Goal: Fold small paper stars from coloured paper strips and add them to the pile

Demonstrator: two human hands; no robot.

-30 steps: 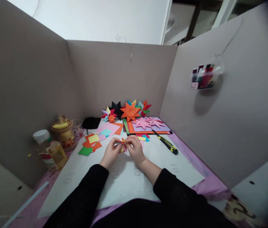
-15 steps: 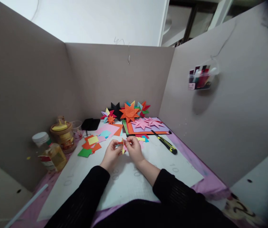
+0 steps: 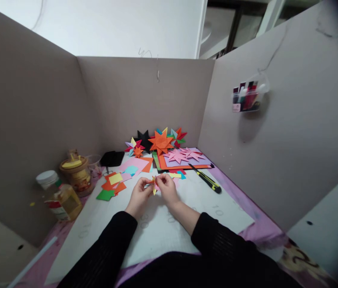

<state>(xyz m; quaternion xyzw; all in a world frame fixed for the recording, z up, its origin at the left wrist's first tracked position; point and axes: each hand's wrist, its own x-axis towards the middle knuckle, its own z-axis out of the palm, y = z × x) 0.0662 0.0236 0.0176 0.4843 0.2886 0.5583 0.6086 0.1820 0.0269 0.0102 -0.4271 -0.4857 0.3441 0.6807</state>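
Note:
Over the white board (image 3: 163, 240), a small folded paper piece (image 3: 154, 189) with yellow, orange and pink parts is held between both hands. My left hand (image 3: 140, 195) pinches its left side, with an orange and a bluish bit at the fingertips. From the other side my right hand (image 3: 168, 189) pinches it, fingers closed and bent. The fingers hide much of its shape. Just behind the right hand lie a yellow paper strip (image 3: 175, 175) and a blue scrap (image 3: 183, 176).
Left are loose paper squares such as a green one (image 3: 105, 195), a jar (image 3: 76, 174) and a glue bottle (image 3: 59, 196). A cutter (image 3: 206, 179) lies right. Folded paper stars (image 3: 161, 142) stand at the back, by stacked coloured sheets (image 3: 187, 164). Grey panels (image 3: 145, 92) enclose the table.
The whole view has shifted slightly, so things appear a little further left. Both hands keep their grip on the folded paper piece, with hardly any finger movement.

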